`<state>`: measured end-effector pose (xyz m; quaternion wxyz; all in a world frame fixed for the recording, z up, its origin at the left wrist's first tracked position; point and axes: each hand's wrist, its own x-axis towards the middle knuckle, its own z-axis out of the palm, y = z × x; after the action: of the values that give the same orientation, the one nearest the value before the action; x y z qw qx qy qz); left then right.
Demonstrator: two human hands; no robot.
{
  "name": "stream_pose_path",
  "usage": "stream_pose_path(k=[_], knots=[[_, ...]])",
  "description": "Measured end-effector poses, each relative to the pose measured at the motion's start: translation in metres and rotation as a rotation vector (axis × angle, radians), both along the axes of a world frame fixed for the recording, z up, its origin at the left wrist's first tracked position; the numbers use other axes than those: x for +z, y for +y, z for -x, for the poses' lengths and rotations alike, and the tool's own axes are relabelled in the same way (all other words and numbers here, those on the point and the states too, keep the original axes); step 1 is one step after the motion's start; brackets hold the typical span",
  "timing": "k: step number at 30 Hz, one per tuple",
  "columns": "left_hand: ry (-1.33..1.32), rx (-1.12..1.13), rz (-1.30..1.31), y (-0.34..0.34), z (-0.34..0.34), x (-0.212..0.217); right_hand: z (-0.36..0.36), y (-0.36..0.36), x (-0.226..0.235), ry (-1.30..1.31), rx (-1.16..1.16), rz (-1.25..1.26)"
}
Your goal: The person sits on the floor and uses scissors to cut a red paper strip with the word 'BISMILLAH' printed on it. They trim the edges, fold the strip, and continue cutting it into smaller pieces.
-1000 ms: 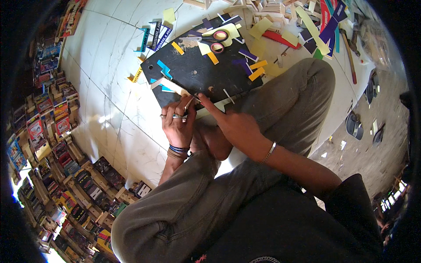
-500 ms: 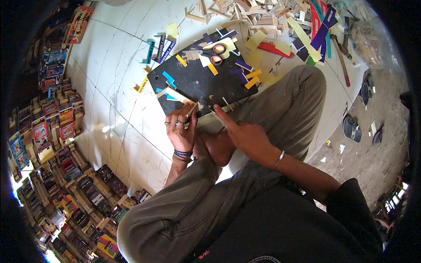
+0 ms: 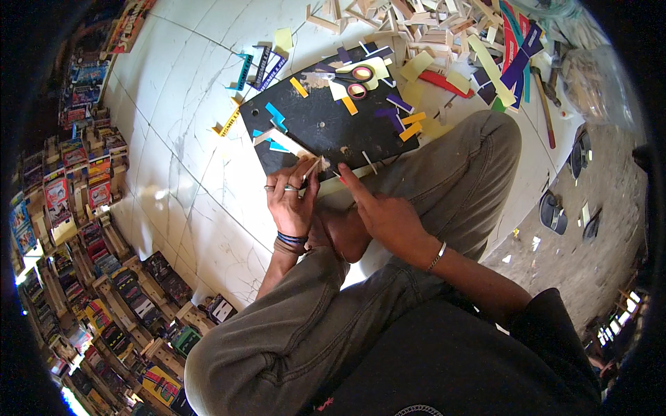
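Observation:
At the near edge of a black board (image 3: 305, 104), my left hand (image 3: 291, 201) is closed on a thin pale wooden strip piece (image 3: 297, 147), pinching its near end against the board. My right hand (image 3: 390, 220) is just to the right, its index finger stretched toward the board's edge and the other fingers curled under. A small red bit shows below that fingertip; what it belongs to is hidden. Blue paper strips (image 3: 275, 115) lie beside the wooden piece. Farther back on the board rest scissors (image 3: 356, 82) with dark and reddish handles, plus yellow-orange strips (image 3: 299, 87).
A heap of small wooden pieces (image 3: 430, 35) lies at the back, with coloured strips (image 3: 517, 66) and a long-handled tool (image 3: 544, 107) to its right. Finished-looking lettered pieces (image 3: 269, 68) stand left of the board. Stacked wooden items (image 3: 114, 291) line the left; sandals (image 3: 553, 211) are at the right.
The view has shifted slightly, so the board and floor items sit a little farther right. Both hands keep nearly the same pose at the board's near edge.

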<state>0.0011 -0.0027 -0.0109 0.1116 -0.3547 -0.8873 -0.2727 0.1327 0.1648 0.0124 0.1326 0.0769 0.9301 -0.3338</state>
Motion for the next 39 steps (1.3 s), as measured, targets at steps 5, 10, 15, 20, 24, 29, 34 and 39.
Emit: stream_pose_path(k=[5, 10, 15, 20, 24, 29, 34, 39], knots=[[0.004, 0.014, 0.004, 0.000, -0.001, 0.001, -0.001, -0.001, 0.000, -0.015, -0.012, 0.052], [0.006, 0.012, 0.001, 0.000, 0.000, -0.001, -0.002, -0.001, 0.002, -0.038, -0.025, 0.049], [0.003, 0.010, 0.015, -0.001, 0.000, -0.001, 0.001, 0.000, 0.000, -0.025, -0.029, 0.073], [-0.009, 0.029, 0.018, 0.000, -0.001, 0.001, 0.001, 0.001, 0.003, -0.037, -0.016, 0.056], [0.004, 0.022, 0.028, 0.001, 0.000, 0.000, 0.004, 0.003, 0.003, -0.022, 0.005, 0.045], [-0.010, 0.003, 0.031, 0.001, 0.001, 0.001, 0.012, 0.000, -0.006, 0.044, 0.021, -0.055], [0.007, -0.002, 0.029, 0.002, 0.000, 0.003, 0.000, 0.003, -0.004, -0.051, 0.026, -0.074], [0.060, -0.026, 0.013, 0.000, -0.001, 0.007, -0.005, 0.014, -0.004, 0.032, -0.029, -0.095]])
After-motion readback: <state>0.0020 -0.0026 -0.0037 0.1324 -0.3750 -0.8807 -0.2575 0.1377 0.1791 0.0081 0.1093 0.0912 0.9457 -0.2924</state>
